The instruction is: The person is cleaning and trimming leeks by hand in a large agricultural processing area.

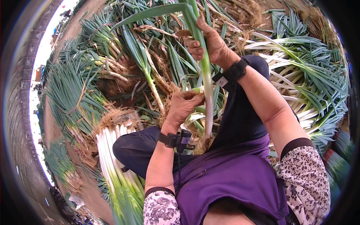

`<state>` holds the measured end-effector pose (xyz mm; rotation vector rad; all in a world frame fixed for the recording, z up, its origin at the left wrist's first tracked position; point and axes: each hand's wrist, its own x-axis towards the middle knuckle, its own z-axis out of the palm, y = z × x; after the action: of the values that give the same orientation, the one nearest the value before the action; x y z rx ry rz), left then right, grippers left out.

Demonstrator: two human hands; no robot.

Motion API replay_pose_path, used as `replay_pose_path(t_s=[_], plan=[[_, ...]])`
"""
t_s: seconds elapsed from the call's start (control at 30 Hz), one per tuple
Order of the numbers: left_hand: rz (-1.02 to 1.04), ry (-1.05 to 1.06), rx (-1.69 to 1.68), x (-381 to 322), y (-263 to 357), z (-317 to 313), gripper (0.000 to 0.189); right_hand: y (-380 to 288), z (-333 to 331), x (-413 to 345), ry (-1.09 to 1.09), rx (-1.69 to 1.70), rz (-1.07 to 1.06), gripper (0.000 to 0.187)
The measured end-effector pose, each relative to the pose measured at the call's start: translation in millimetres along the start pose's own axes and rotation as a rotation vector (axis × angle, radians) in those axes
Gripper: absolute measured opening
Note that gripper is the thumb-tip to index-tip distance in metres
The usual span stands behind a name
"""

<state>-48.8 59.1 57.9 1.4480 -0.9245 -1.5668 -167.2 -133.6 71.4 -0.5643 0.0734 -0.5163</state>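
A thick long green onion (208, 98) stands nearly upright before me, its white shank down and root end low between my legs. My right hand (209, 42) is wrapped around its green upper part. One broad leaf (152, 13) bends over to the left from the top. My left hand (185, 105) has thumb and forefinger pinched together at the left side of the white shank. Whether a thin layer is caught between those fingertips is hidden. Trimmed green scraps (198, 116) lie just below and behind the left hand.
Cleaned white-stemmed onions (298, 81) are piled at right. A bundle of them (115, 157) lies by my left knee. Untrimmed onions with dirty roots (76, 81) cover the ground at left, and more (157, 59) lie ahead. Brown roots and dry stalks (242, 11) sit at the far side.
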Motion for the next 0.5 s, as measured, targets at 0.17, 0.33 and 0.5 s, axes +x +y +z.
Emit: replay_pose_path(t_s=[0.17,0.33,0.5], plan=[[-0.006,0.060,-0.272,1,-20,14,0.024,1,-3,1,-0.141,0.051,0.050,0.081],[-0.095,-0.042,-0.768,10,-33,13,0.037,7,5,3,-0.145,-0.048,0.073,0.082],[-0.279,0.146,-1.159,23,-50,-11,0.021,35,19,4,0.133,-0.220,0.098,0.059]])
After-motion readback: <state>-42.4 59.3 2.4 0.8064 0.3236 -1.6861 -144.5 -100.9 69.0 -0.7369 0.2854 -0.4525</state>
